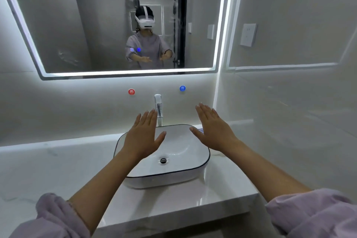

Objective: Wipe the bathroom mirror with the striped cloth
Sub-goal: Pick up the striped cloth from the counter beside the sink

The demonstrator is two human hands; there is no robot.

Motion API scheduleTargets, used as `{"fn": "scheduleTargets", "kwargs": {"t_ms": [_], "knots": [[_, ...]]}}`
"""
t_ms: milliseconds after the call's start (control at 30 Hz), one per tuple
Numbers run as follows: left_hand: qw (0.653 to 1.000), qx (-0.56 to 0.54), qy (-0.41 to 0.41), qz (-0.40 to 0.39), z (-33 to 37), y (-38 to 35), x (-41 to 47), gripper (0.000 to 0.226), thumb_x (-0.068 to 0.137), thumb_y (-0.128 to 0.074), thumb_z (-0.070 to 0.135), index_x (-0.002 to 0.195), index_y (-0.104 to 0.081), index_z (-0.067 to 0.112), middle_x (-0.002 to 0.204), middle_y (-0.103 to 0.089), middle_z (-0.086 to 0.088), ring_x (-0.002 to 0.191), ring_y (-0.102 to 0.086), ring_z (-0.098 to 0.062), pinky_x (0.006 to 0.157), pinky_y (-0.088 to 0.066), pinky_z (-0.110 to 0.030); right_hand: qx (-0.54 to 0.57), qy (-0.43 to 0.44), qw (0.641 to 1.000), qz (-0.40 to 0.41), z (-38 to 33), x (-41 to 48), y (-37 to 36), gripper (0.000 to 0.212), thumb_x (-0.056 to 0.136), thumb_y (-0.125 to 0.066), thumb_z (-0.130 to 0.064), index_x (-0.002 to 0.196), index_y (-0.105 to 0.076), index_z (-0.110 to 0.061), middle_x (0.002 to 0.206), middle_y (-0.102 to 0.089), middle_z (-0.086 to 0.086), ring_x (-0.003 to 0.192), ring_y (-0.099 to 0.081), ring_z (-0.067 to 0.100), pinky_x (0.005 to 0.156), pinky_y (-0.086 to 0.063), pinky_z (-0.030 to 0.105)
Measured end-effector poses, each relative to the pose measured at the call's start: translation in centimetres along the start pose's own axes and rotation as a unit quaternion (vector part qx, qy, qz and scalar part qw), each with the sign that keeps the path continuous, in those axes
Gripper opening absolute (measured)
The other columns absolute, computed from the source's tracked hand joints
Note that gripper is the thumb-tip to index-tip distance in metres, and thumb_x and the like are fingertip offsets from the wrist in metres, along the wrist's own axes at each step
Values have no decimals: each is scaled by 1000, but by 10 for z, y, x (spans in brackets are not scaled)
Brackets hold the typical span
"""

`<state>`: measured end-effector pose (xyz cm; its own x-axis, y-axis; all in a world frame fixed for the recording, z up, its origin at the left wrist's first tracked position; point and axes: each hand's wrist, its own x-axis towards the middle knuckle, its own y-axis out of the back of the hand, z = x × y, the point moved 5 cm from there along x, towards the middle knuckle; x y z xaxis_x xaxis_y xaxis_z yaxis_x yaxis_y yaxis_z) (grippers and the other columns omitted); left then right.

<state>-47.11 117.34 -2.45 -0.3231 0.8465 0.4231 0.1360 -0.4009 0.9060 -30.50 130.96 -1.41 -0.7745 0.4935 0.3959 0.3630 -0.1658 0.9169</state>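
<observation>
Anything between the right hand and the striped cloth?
Nothing visible. The right hand, open and empty, hovers directly in front of the striped cloth, hiding most of it; only a sliver shows on the counter beside the basin.

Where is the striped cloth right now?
Only a sliver of the striped cloth shows in the head view, on the counter behind the basin, just under the right hand.

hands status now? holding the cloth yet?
Left hand: open, flat, palm down over the sink, holding nothing.
Right hand: open, flat, holding nothing; a bit of striped cloth shows just beside it.
</observation>
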Motion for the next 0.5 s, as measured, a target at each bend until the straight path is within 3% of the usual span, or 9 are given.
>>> {"fn": "scheduleTargets", "kwargs": {"t_ms": [500], "knots": [[998, 9, 65, -14, 4, -91, 172, 76, 95, -29, 54, 150, -2, 9, 160, -6, -7, 148, -5, -20, 121, -1, -34, 30, 56, 998, -31, 116, 156, -78, 77, 97, -35, -52, 152, -2, -10, 161, -1, 8, 148, -1, 20, 119, 0, 30]]}}
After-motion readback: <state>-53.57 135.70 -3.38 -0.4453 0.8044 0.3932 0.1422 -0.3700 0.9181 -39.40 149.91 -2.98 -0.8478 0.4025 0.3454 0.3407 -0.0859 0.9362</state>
